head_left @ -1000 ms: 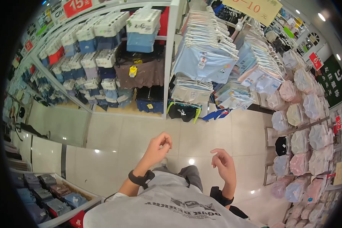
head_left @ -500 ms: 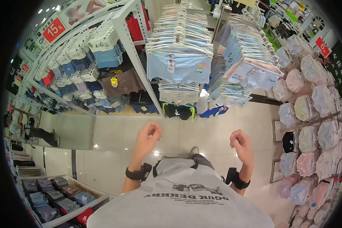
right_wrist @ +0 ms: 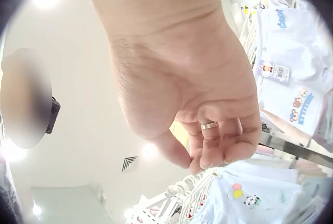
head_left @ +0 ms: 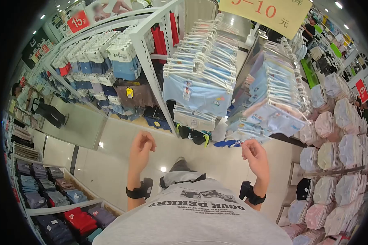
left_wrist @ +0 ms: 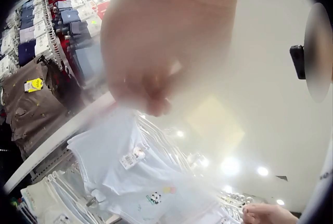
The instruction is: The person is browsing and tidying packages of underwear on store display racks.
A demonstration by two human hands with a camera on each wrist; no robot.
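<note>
My left hand [head_left: 140, 149] is held out at waist height in the head view, fingers loosely curled around nothing. My right hand [head_left: 256, 154] is raised on the other side, likewise bent and holding nothing; a ring [right_wrist: 209, 126] shows on one finger in the right wrist view. Ahead of both hands hangs a row of light blue children's underpants [head_left: 196, 94] on white hangers, with a printed tag and a small panda [left_wrist: 154, 198]. A second row of pale underpants [head_left: 280, 118] hangs beyond my right hand. In the head view, that hand overlaps a blue garment [head_left: 228, 143] low on the rack.
A white shelf frame [head_left: 145, 53] with packed clothes stands ahead left. Folded trousers [head_left: 49, 185] fill a bin at the lower left. Pale garments [head_left: 327, 155] line the right wall. A yellow price sign [head_left: 270, 14] hangs above, and a person [head_left: 49, 114] appears at far left.
The view has shifted, and the hanging underpants appear nearer and larger. My hands have spread apart, the left going left and the right going right. Neither has taken hold of anything.
</note>
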